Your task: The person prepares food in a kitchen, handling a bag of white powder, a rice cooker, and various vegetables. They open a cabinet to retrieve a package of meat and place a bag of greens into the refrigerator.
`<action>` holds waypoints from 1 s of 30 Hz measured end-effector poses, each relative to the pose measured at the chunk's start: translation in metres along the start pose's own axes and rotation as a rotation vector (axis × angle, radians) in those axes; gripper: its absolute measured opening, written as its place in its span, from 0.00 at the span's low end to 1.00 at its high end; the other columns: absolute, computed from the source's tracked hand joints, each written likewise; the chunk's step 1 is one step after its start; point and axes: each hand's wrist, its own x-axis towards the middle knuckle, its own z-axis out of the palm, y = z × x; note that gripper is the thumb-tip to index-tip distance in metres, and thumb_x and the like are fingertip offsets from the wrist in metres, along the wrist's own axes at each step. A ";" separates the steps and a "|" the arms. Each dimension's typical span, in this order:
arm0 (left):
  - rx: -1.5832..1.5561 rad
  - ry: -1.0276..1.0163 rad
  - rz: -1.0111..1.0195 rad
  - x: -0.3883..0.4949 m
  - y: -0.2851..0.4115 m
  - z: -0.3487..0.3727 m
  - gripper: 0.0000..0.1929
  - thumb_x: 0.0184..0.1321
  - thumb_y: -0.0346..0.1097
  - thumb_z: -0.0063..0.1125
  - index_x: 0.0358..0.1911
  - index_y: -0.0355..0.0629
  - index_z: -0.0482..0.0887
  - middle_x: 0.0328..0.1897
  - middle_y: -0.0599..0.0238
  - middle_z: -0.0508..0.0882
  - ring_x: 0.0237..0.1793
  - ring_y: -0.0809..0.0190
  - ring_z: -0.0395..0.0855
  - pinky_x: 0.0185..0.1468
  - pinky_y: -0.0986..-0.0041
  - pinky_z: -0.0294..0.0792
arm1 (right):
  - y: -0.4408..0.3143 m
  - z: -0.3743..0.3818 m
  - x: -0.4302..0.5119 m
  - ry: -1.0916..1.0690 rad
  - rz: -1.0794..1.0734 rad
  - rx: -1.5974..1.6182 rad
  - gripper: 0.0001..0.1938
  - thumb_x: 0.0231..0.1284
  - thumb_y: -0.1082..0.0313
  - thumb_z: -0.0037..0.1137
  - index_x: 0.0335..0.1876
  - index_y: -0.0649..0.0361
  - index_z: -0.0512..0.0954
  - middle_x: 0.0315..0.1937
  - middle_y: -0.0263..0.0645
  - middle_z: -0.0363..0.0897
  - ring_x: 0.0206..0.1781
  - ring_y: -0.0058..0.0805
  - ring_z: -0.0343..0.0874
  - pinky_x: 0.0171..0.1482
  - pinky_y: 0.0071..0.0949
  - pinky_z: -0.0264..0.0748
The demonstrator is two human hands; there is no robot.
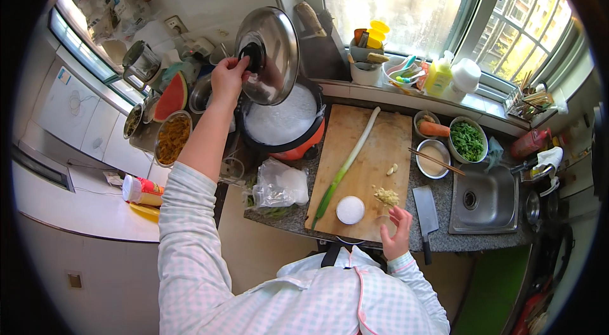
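Observation:
My left hand point(228, 79) grips the black knob of a steel pot lid point(280, 56). The lid is held tilted above the rear left of a red electric cooker point(296, 148), whose pot is full of white, foamy liquid point(280, 118). Close to the front right edge of a wooden cutting board point(328, 163) is my right hand point(397, 232), thumb and fingers apart, holding nothing I can make out. Chopped garlic point(387, 196) lies just beyond it, with whole cloves point(392, 169) farther back. The board also bears a long scallion point(349, 163) and a small bowl of white granules point(350, 210).
Right of the board lies a cleaver point(426, 209), beside the sink point(485, 211). Chopsticks point(437, 161) rest across a bowl of pale liquid point(430, 168); behind stands a bowl of chopped greens point(467, 139). Plastic bags point(280, 185), a watermelon wedge point(172, 98) and an orange-brown dish point(173, 138) are leftward.

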 end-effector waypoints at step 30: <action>-0.222 -0.089 -0.129 -0.018 -0.006 0.019 0.11 0.60 0.32 0.68 0.38 0.34 0.78 0.35 0.62 0.82 0.32 0.61 0.86 0.37 0.75 0.81 | 0.014 -0.020 -0.020 0.041 0.020 0.026 0.26 0.54 0.80 0.56 0.63 0.65 0.68 0.57 0.45 0.65 0.59 0.38 0.75 0.61 0.34 0.74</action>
